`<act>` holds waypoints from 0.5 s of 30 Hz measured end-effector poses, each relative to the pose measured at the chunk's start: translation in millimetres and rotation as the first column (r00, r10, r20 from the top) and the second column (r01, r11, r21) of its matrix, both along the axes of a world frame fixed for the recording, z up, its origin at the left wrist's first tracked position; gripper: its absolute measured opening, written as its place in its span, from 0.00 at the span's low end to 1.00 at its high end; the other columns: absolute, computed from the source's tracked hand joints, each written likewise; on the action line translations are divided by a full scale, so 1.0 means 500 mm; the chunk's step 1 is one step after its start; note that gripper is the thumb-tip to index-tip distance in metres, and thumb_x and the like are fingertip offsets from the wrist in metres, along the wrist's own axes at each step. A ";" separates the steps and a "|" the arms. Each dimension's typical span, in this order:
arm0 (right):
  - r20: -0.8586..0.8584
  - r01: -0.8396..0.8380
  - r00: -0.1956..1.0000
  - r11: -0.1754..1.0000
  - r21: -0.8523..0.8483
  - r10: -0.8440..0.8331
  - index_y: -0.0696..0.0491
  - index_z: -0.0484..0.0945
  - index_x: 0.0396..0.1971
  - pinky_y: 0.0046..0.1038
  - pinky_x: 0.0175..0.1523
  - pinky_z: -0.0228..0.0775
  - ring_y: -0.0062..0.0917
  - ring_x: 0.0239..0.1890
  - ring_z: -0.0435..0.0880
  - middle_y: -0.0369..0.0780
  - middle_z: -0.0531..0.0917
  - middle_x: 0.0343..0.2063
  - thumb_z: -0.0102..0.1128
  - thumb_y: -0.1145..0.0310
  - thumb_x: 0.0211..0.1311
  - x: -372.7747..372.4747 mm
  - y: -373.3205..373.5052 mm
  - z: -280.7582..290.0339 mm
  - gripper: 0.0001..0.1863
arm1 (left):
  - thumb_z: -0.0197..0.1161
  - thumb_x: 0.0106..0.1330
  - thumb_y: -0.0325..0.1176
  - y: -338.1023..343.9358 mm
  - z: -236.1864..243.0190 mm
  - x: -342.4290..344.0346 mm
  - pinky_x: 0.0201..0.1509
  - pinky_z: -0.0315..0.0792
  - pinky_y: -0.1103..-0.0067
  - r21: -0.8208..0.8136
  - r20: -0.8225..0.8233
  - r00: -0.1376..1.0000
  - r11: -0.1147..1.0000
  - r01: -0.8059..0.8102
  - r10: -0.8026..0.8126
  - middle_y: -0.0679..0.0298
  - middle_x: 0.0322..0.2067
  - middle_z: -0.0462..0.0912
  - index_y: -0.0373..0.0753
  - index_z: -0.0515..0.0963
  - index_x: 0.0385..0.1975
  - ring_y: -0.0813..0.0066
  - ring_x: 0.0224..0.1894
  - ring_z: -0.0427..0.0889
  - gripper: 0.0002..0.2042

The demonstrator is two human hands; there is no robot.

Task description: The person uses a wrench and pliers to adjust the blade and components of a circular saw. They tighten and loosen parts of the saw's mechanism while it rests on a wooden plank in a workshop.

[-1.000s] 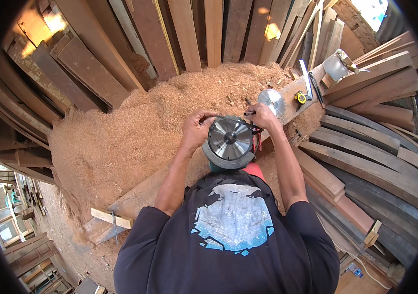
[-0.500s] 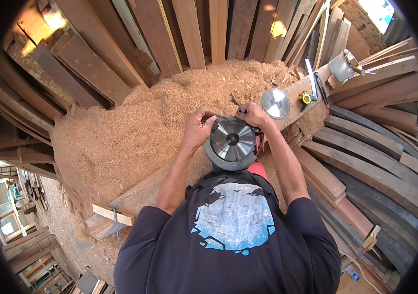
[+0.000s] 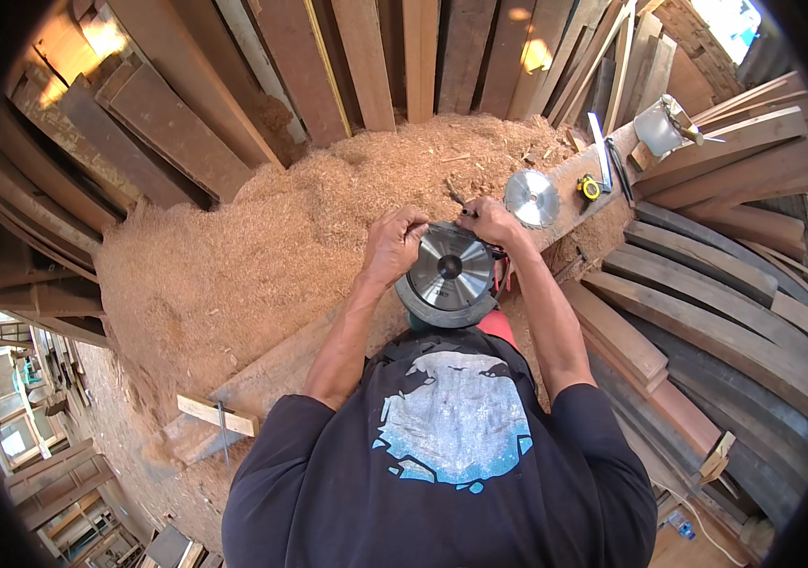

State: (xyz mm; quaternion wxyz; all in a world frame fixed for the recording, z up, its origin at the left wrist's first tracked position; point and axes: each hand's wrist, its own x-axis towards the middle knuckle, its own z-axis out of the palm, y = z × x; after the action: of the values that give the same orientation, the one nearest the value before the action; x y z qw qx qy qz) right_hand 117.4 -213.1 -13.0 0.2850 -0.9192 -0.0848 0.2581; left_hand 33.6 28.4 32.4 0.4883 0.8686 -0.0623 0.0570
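Note:
A circular saw (image 3: 432,314) rests in my lap, its round steel blade (image 3: 476,267) facing up inside a dark guard. At the guard's upper left edge is my left hand (image 3: 393,248), its fingers bent in a pinch; what sits between the fingertips is hidden. My right hand (image 3: 493,223) is closed at the upper right edge around a thin dark tool (image 3: 458,197), whose tip sticks out past the knuckles. Beyond this hand, a second saw blade (image 3: 531,201), toothed and silvery, lies flat on a wooden plank.
The plank (image 3: 570,194) also holds a yellow tape measure (image 3: 590,188), a metal square (image 3: 599,142) and a whitish container (image 3: 661,131). Sawdust (image 3: 224,251) is heaped ahead. Boards (image 3: 366,66) lean at the back, and curved timbers (image 3: 707,293) are stacked on the right.
My left hand has shifted slightly right, turning at the wrist, and its fingers have curled in more at the guard's edge. The right hand stays nearly where it was.

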 end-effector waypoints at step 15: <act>0.015 0.010 1.000 0.997 0.076 -0.011 0.59 0.87 0.37 0.46 0.45 0.77 0.47 0.38 0.88 0.54 0.87 0.31 0.73 0.55 0.63 -0.011 0.015 0.029 0.19 | 0.69 0.63 0.24 0.012 -0.006 0.011 0.45 0.74 0.61 0.105 0.179 0.978 0.991 0.088 -0.106 0.57 0.29 0.83 0.38 0.77 0.33 0.53 0.38 0.82 0.06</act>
State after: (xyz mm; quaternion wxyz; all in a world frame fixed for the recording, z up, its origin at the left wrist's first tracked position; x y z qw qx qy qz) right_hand 111.7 -205.6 1.5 0.3205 -0.9101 -0.0920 0.2461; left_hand 39.1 34.2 29.4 0.4403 0.8780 -0.1521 0.1100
